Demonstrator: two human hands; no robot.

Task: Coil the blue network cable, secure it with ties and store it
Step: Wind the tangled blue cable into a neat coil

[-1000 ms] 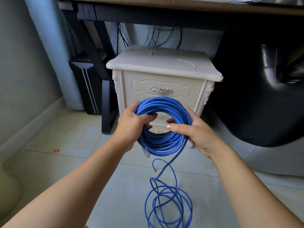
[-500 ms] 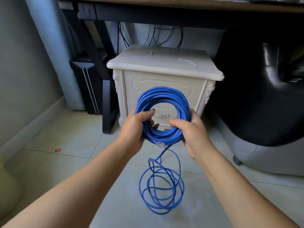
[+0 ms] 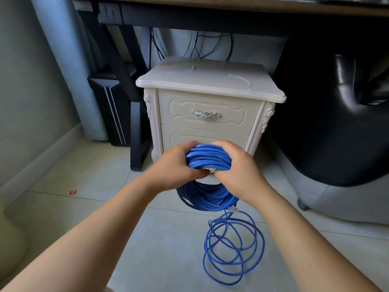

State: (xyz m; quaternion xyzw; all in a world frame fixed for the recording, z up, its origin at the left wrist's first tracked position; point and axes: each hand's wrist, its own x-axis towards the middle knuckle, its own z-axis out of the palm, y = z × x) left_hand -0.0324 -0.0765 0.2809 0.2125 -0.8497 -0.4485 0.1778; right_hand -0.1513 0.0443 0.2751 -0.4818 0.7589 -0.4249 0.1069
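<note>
Coil (image 3: 207, 159) tipped flatter, lowered | both hands — left (image 3: 176, 165), right (image 3: 236, 167) — clasp its smooth round strands | loose loops (image 3: 233, 247) on tile

Nightstand (image 3: 207, 114) blocks ahead, chair (image 3: 328, 131) blocks right; bare floor (image 3: 69, 207) lies open left.

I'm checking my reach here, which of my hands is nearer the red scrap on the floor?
Left. The left hand grips the cable coil on the side toward the red scrap; the right hand grips its far side.
</note>
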